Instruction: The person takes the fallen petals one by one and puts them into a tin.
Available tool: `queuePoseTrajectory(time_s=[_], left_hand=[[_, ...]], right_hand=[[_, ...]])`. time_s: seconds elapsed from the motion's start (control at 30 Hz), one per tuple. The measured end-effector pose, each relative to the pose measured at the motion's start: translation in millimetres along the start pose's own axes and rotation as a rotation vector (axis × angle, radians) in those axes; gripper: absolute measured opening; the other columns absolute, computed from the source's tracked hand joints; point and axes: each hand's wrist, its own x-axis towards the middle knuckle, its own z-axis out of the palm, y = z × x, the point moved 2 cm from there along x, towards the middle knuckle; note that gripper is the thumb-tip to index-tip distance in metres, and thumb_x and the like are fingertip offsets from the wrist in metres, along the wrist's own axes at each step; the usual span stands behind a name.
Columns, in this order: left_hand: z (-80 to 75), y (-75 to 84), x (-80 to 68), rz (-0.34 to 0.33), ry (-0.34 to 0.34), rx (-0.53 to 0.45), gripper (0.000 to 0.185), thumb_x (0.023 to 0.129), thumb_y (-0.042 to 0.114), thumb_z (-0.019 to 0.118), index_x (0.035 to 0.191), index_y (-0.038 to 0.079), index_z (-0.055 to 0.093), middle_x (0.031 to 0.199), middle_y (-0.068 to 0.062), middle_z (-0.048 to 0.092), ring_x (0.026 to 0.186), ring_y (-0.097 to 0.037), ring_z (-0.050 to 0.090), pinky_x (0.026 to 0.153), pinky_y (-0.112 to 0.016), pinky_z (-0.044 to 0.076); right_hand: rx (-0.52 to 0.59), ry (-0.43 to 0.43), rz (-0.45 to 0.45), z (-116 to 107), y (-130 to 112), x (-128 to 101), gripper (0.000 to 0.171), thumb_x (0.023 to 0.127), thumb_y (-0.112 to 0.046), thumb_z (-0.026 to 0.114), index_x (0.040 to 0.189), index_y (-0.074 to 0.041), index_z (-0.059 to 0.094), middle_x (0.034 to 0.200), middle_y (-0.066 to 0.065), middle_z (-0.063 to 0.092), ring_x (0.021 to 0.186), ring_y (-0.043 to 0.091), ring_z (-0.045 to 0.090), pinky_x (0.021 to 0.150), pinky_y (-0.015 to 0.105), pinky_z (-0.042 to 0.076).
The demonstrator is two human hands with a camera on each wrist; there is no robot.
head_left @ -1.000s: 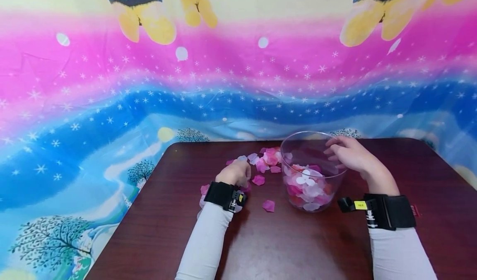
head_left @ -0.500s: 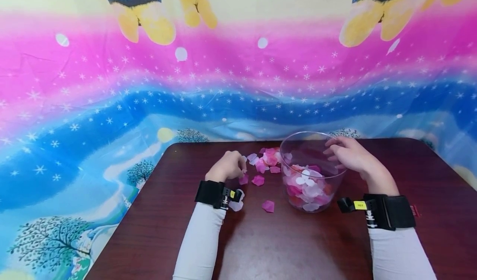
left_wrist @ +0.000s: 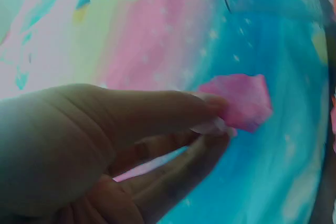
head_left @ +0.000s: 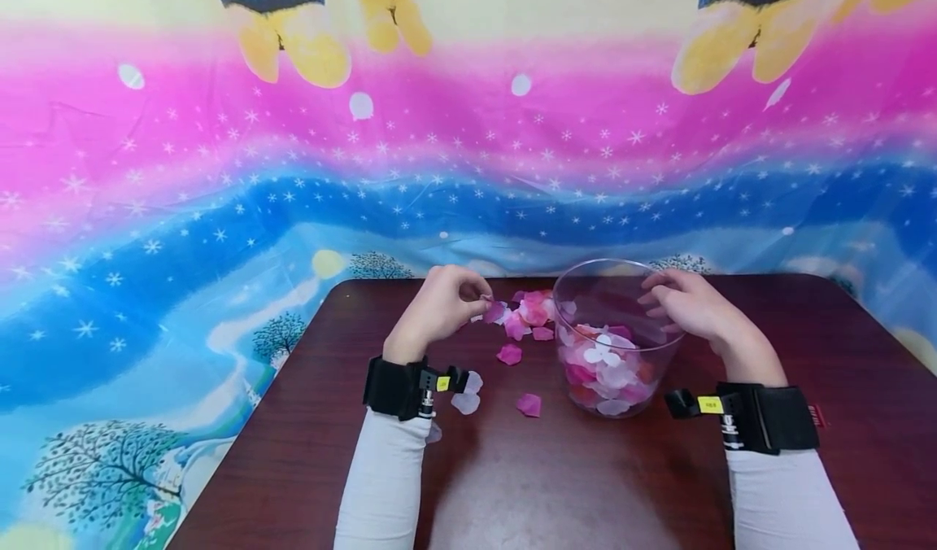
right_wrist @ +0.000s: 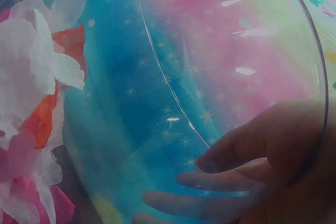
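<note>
My left hand [head_left: 442, 310] is raised over the far left part of the table. In the left wrist view its thumb and fingertips pinch a pink fabric petal [left_wrist: 244, 100], with a paler petal [left_wrist: 212, 126] between the fingertips. A clear tub [head_left: 662, 371], partly filled with pink, white and red petals [head_left: 603, 371], stands right of centre. At the tub's right rim, my right hand [head_left: 699, 310] holds the wall. Its fingers [right_wrist: 184, 203] show dimly through the clear plastic in the right wrist view.
A loose pile of petals [head_left: 533, 312] lies left of the tub at the back. Single magenta petals [head_left: 529, 405] and several whitish ones [head_left: 466, 403] are scattered nearer. A printed cloth [head_left: 454, 127] hangs behind the dark wooden table [head_left: 556, 485].
My left hand has moved away from me and lifted off the scattered petals, bringing a pinched pink petal into sight. The right hand and the tub have stayed in place.
</note>
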Motion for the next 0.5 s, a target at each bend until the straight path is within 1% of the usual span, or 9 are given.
queuePoseTrajectory(time_s=[0.07,0.13,0.2,0.3,0.37,0.43,0.5], left_hand=[[0.2,10.8,-0.3,0.065,0.037,-0.043,0.006,0.092,0.004,0.074,0.096,0.008,0.078,0.091,-0.002,0.074,0.082,-0.012,0.071,0.075,-0.026,0.057],[1.9,22.3,-0.9,0.151,0.071,-0.082,0.008,0.092,0.002,0.075,0.097,0.006,0.078,0.095,-0.003,0.074,0.086,-0.012,0.072,0.079,-0.024,0.058],[5.5,34.1,-1.0,0.250,0.104,-0.110,0.009,0.091,0.000,0.075,0.098,0.005,0.078,0.097,-0.003,0.072,0.090,-0.011,0.071,0.082,-0.022,0.057],[14.4,52.1,0.7,0.401,0.165,-0.126,0.010,0.091,-0.001,0.075,0.099,0.004,0.077,0.099,-0.003,0.071,0.091,-0.010,0.069,0.084,-0.019,0.056],[22.5,62.5,2.7,0.481,0.209,-0.122,0.009,0.091,-0.001,0.075,0.099,0.003,0.077,0.099,-0.004,0.071,0.092,-0.010,0.068,0.085,-0.017,0.055],[31.5,70.3,4.4,0.536,0.243,-0.118,0.010,0.091,-0.001,0.076,0.100,0.002,0.077,0.101,-0.006,0.071,0.093,-0.011,0.067,0.087,-0.017,0.054],[40.8,75.5,5.3,0.558,0.257,-0.105,0.010,0.091,-0.001,0.076,0.101,0.001,0.077,0.103,-0.007,0.071,0.096,-0.013,0.067,0.089,-0.015,0.053]], right_hand=[[-0.001,0.000,-0.002,-0.2,0.7,-0.1,0.049,0.110,-0.020,0.026,0.146,0.012,0.036,0.139,0.037,0.051,0.125,0.052,0.056,0.089,0.051,0.057],[-0.005,-0.001,-0.005,-0.6,0.7,-0.4,0.048,0.110,-0.020,0.027,0.146,0.012,0.036,0.139,0.037,0.052,0.124,0.052,0.056,0.088,0.050,0.058],[-0.006,-0.001,-0.007,-0.7,0.4,-0.7,0.048,0.110,-0.020,0.027,0.145,0.012,0.036,0.138,0.037,0.052,0.124,0.052,0.056,0.088,0.050,0.058],[-0.007,0.000,-0.008,-0.8,-0.2,-0.8,0.048,0.110,-0.020,0.027,0.145,0.011,0.037,0.138,0.036,0.053,0.124,0.051,0.056,0.088,0.050,0.058],[-0.007,0.002,-0.010,-0.7,-0.3,-0.7,0.048,0.110,-0.020,0.028,0.145,0.012,0.037,0.138,0.036,0.053,0.124,0.052,0.056,0.088,0.050,0.058],[-0.010,0.004,-0.007,-0.5,-0.1,-0.4,0.047,0.110,-0.020,0.027,0.144,0.011,0.037,0.138,0.036,0.053,0.124,0.051,0.057,0.088,0.050,0.058],[-0.010,0.006,-0.005,0.2,-0.1,-0.2,0.048,0.110,-0.020,0.027,0.145,0.011,0.037,0.138,0.036,0.053,0.124,0.051,0.057,0.089,0.050,0.058]])
